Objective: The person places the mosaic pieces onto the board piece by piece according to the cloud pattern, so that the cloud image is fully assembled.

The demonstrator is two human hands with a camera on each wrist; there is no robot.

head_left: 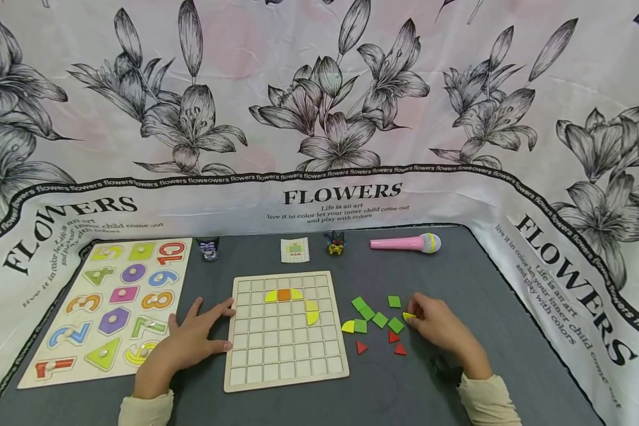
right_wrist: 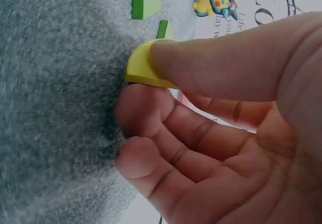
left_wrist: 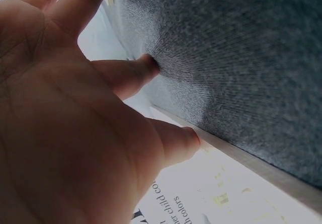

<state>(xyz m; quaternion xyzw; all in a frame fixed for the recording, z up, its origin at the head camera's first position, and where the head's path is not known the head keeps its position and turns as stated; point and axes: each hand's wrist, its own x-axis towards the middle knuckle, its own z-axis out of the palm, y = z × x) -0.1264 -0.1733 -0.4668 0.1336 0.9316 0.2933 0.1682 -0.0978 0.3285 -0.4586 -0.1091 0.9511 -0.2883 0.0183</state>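
The right hand [head_left: 436,322] has a yellow piece [head_left: 408,317] pinched between thumb and fingertips, low at the right end of the loose pieces; the right wrist view shows its curved side turned away from the fingers and its straight side by them, but the thumb covers part, so its long axis cannot be told for sure. The left hand [head_left: 194,340] has its fingers spread and grasps nothing; its thumb and a forward finger touch the left edge of the grid board [head_left: 286,371]. The relation that matters is between the pinched piece and that board: the board lies well to the left of the right hand, about level with it in depth, with the loose pieces lying between. The board is nearly square, so it offers no clear long axis, and it sits slightly turned on the bench [head_left: 383,396]. The left hand is the nearer one to it, while the right is nearest the green squares [head_left: 394,302] and the red triangles [head_left: 400,349]. On the board, an orange square [head_left: 284,294] sits between two yellow pieces in a far row, and more yellow fills cells nearer and to the right.
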